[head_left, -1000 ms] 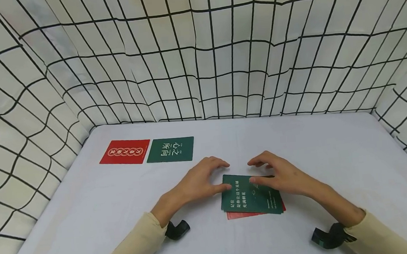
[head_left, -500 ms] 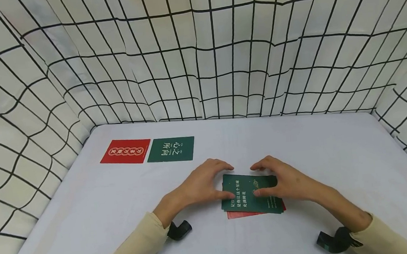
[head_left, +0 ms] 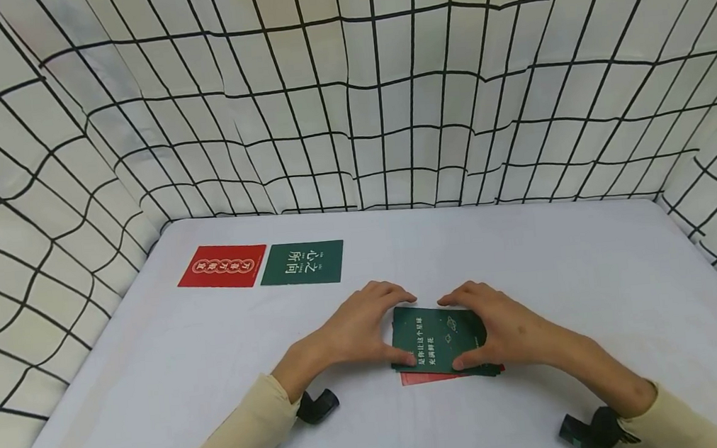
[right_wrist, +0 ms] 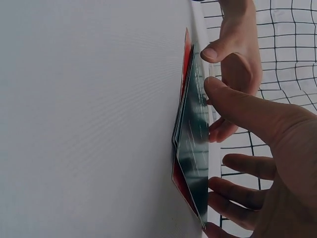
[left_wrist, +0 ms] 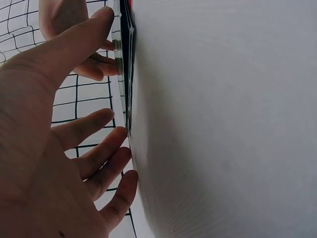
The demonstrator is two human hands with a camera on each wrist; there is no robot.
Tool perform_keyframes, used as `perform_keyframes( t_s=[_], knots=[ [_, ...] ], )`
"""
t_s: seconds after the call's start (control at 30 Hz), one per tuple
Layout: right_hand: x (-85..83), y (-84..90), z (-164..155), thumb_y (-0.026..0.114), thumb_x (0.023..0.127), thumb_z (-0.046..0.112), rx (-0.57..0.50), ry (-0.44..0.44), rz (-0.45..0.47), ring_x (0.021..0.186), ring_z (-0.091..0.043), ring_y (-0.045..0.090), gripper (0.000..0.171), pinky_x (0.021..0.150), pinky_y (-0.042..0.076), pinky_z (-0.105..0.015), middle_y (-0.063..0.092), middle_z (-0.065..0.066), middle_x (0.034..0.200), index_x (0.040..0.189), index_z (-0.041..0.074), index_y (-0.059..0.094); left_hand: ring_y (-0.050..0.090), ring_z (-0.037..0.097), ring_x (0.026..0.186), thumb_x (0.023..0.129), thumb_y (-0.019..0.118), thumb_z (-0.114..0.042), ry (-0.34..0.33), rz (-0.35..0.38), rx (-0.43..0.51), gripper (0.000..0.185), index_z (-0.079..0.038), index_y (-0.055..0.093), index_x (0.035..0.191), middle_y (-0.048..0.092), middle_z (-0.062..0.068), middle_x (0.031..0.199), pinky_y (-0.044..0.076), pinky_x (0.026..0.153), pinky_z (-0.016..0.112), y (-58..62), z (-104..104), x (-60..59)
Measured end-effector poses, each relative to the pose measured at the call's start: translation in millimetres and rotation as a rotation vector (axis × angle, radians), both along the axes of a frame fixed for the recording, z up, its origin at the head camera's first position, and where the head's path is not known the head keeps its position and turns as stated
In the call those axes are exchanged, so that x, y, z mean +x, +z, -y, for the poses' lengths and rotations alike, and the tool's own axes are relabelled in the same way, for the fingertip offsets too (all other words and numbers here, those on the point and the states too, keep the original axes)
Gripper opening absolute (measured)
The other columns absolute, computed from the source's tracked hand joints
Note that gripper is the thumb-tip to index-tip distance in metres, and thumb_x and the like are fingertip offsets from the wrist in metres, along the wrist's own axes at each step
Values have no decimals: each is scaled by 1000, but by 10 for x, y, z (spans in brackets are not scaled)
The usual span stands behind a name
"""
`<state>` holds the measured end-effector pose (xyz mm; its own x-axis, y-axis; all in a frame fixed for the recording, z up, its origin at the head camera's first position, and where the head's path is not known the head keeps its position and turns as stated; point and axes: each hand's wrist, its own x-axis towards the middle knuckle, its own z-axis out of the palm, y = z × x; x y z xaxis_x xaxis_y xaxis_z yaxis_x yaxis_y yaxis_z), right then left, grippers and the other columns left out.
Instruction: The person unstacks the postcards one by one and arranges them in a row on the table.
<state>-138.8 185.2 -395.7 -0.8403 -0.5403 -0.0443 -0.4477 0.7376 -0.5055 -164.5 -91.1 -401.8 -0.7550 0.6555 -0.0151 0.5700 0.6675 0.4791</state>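
White table, black netting beyond; green-topped card stack near side, just right of centre. Left grip, right grip both spread, thumbs now lower toward stack's near edge: tighter framing, red card still jutting.

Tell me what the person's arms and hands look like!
Long beige sleeves cover the forearms. A black gadget, shaped like a bent tube, sticks out near each wrist. The hands are bare, with no gloves or rings showing.
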Motion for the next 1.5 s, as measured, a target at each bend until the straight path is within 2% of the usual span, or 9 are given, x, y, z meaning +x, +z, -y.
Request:
perform_keyframes(
  t_s=[0.17,0.43,0.7,1.03,1.33,1.5],
  knots=[
    [26,0,16,94,69,53,28,15,-13,122,-23,56,88,101,55,-51,60,-2,136,143,20,59,48,21,140,74,91,-54,-7,-5,-10,88,-20,57,147,56,0,148,46,117,46,-2,-5,11],
    [68,-6,36,94,69,54,62,62,-67,121,-18,54,89,99,54,-46,59,3,136,144,23,58,48,21,137,73,92,-52,-21,-15,-9,86,-17,60,145,56,0,145,46,115,45,10,-6,13],
    [83,28,44,94,72,49,97,88,-73,124,-20,55,87,103,53,-50,59,1,138,145,20,57,47,20,138,72,92,-54,-30,-18,-16,83,-18,63,141,54,-1,144,44,116,45,1,-17,10],
    [120,70,80,89,78,45,153,133,-80,127,-21,57,85,106,55,-47,57,-1,143,150,20,51,46,20,139,72,91,-57,-34,-19,-34,85,-19,62,142,53,-1,146,43,115,45,11,-1,45],
    [127,78,68,87,79,47,132,99,-53,129,-22,58,85,107,55,-50,57,0,146,152,23,49,47,19,138,72,90,-58,-35,-1,-28,85,-20,62,142,53,-1,147,45,115,45,32,6,46],
    [100,86,65,87,79,48,119,82,-72,129,-20,59,87,106,56,-47,58,1,146,153,22,48,46,19,140,72,89,-61,-35,8,-20,90,-20,58,147,53,-2,148,44,115,45,47,2,37]
  ],
)
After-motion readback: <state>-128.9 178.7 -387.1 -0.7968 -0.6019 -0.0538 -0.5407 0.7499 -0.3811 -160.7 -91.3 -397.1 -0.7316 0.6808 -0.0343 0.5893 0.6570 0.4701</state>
